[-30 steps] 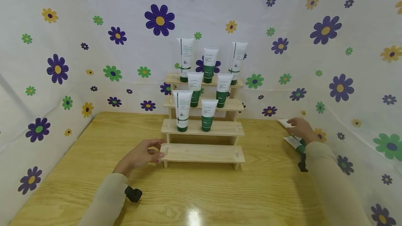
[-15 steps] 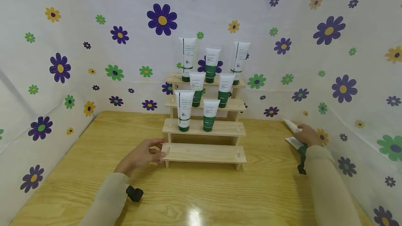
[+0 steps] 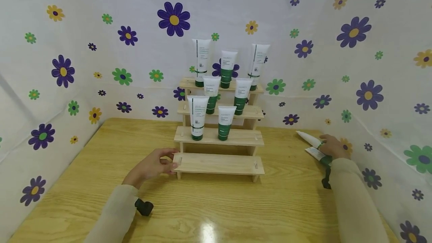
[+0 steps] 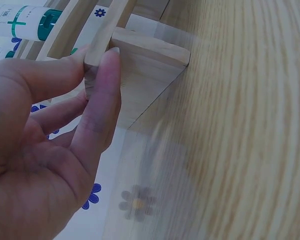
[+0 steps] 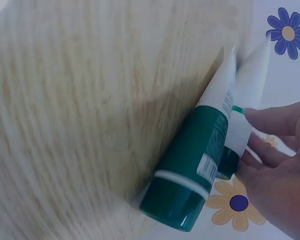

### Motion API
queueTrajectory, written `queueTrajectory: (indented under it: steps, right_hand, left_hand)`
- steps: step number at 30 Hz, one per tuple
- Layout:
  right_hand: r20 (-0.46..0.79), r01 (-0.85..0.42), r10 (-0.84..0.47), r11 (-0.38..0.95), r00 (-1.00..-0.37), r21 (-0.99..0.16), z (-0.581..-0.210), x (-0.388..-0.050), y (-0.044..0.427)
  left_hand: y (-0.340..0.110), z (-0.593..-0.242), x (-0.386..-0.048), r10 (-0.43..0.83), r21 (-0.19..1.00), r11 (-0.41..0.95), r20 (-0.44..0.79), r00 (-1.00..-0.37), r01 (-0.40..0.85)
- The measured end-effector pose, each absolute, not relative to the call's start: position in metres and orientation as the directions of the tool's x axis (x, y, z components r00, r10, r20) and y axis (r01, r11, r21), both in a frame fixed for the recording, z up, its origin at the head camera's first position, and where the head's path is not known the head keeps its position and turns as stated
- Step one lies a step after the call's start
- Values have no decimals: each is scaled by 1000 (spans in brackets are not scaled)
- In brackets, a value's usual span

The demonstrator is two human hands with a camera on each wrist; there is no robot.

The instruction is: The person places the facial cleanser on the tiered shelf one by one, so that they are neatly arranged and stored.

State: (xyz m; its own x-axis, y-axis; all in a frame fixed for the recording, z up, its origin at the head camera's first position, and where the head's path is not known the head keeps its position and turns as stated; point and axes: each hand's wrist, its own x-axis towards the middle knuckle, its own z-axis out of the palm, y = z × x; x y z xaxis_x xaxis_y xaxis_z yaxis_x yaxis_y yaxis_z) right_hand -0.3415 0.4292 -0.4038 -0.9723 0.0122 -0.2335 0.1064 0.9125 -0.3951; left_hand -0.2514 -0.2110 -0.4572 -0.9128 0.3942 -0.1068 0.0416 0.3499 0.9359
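In the head view my left hand (image 3: 150, 168) pinches the left end of the lowest board of a wooden tiered display stand (image 3: 219, 163). The left wrist view shows thumb and fingers on either side of that board's end (image 4: 102, 45). At the far right, my right hand (image 3: 332, 146) holds a white squeeze tube (image 3: 308, 138) with a green band and green cap, thumb near the band in the right wrist view. Lying right beside it is a green-and-white squeeze tube (image 5: 195, 150). Part of the held tube is hidden behind this one and the fingers.
Several white and green tubes stand on caps on the upper three tiers, among them a tall tube (image 3: 198, 117) and a short tube (image 3: 225, 123). A wooden table (image 3: 189, 209) carries everything. Flower-patterned cloth (image 3: 141, 59) encloses the back and sides.
My right hand has taken hold of the white tube and turned it edge-on; its tail end now points further left. The left hand keeps its place on the stand.
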Motion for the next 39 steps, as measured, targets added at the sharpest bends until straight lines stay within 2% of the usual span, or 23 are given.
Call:
queueTrajectory:
  steps: [8, 20, 30, 35, 39]
  right_hand:
    - [-180, 59, -14, 917, -984, -395, -413, -345, 422]
    - [-86, -96, -140, 915, -986, -391, -428, -353, 419]
    - [71, -253, -244, 901, -967, -352, -441, -353, 419]
    - [146, -310, -274, 874, -951, -374, -430, -354, 411]
    - [136, -321, -292, 837, -947, -444, -416, -354, 401]
  left_hand:
    - [-211, -456, -251, 387, 933, 357, -109, -916, 39]
    - [-212, -455, -252, 394, 937, 347, -105, -913, 42]
    - [-210, -457, -252, 396, 934, 356, -116, -911, 36]
    - [-210, -455, -251, 389, 934, 356, -115, -914, 34]
    - [-210, -455, -251, 382, 935, 353, -115, -917, 30]
